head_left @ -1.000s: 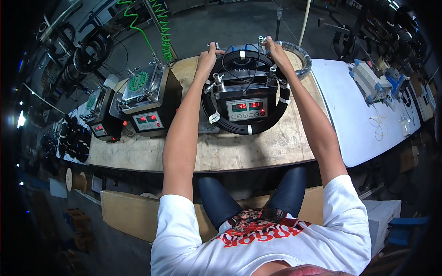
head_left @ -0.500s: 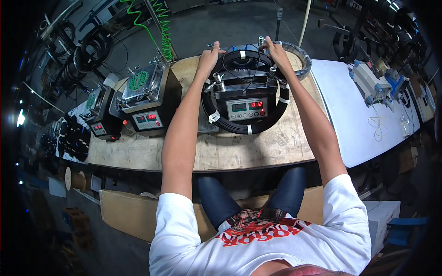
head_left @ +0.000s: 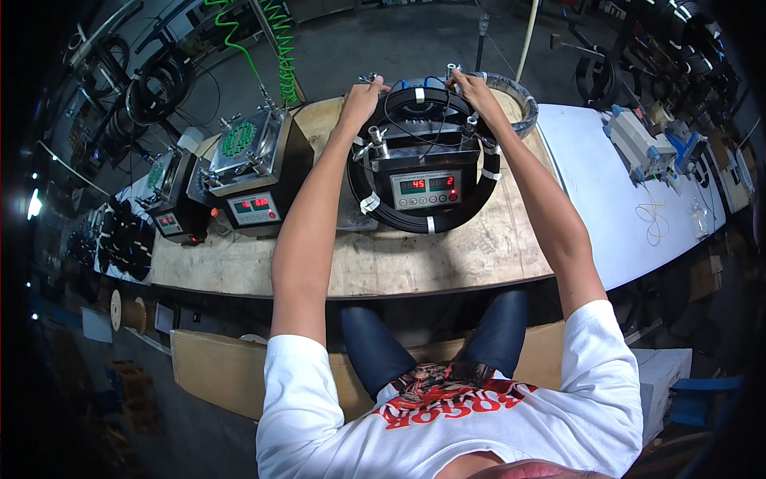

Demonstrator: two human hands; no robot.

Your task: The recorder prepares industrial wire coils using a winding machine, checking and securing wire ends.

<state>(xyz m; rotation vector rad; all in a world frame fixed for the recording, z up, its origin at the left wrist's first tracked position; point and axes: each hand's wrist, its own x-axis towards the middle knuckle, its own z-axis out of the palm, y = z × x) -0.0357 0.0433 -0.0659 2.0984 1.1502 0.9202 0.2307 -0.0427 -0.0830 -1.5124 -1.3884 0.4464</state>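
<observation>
Both my arms stretch forward to the far corners of a black test machine with a metal clamping plate [head_left: 435,142] and a lit control panel [head_left: 428,190]. My left hand [head_left: 363,102] is closed at the far left wing nut [head_left: 367,78], its fingers partly hidden. At the far right corner, my right hand [head_left: 476,92] closes on another wing nut [head_left: 453,70], thumb bent against it. A coil of black tubing [head_left: 387,217], bound with white tape, hangs round the machine's front. Two near clamp bolts [head_left: 377,137] stand beside the plate, untouched.
Left on the wooden table [head_left: 239,263] are two similar machines [head_left: 263,168] [head_left: 171,191] with green rings on top. Green coiled air hoses [head_left: 285,56] hang behind. A grey hose loop [head_left: 523,108] lies at the back right, and a white table [head_left: 594,199] holds a grey device [head_left: 638,144].
My thumbs, raised before, are now bent down onto the wing nuts. The red and green readings on the middle machine's panel have changed. The coil stays in place.
</observation>
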